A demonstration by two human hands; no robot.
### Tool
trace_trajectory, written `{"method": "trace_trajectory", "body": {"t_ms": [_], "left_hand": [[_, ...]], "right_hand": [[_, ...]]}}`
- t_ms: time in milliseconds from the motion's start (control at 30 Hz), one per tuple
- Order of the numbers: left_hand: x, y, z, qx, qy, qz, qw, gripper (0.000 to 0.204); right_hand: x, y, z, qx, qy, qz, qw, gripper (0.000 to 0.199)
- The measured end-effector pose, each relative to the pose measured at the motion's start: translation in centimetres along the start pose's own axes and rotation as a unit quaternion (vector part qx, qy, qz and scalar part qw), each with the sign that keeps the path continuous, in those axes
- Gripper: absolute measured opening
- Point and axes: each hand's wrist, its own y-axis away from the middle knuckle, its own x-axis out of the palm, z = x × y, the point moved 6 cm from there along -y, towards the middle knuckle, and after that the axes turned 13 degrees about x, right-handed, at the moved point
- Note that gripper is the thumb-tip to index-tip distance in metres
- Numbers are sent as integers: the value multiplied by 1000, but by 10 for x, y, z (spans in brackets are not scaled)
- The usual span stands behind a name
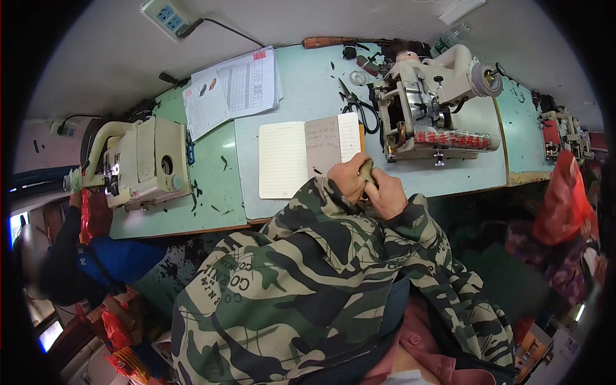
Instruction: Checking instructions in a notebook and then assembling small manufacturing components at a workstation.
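Observation:
At the table's near edge, my left hand (348, 180) and my right hand (387, 195) are close together, fingers closed. Between them shows a small olive-green piece (366, 170), mostly covered by the fingers; its kind cannot be made out. Both hands appear to grip it. Just beyond them lies an open notebook (281, 160) with a blank lined left page, a grey handwritten sheet and an orange edge at the right. Farther back, black-handled scissors (360, 108) rest with their blades apart. Camouflage sleeves cover both my forearms.
A sewing machine (423, 109) stands right of the scissors, another machine (144, 163) at the left. Printed papers (247, 90) and an orange-handled tool (324, 42) lie at the back. A person in dark sleeves (67, 237) works at far left. A red bag (561, 202) hangs right.

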Motion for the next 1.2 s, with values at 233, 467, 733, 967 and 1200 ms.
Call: {"method": "trace_trajectory", "body": {"t_ms": [233, 467, 733, 967, 1200], "left_hand": [[-37, 13, 14, 11, 7, -42, 999, 17], [-99, 23, 87, -161, 5, -135, 978, 21], [-175, 57, 173, -233, -274, -78, 930, 46], [-177, 58, 178, -350, -125, -51, 927, 40], [-156, 52, 168, -318, 132, -87, 935, 24]], "right_hand": [[23, -7, 24, -72, 42, 12, 996, 23], [52, -14, 10, -138, -1, 100, 985, 38], [65, -54, -71, 49, 43, 49, 997, 56], [89, -77, -98, 137, -83, 141, 977, 41], [91, -75, -97, 115, -83, 154, 978, 33]]}}
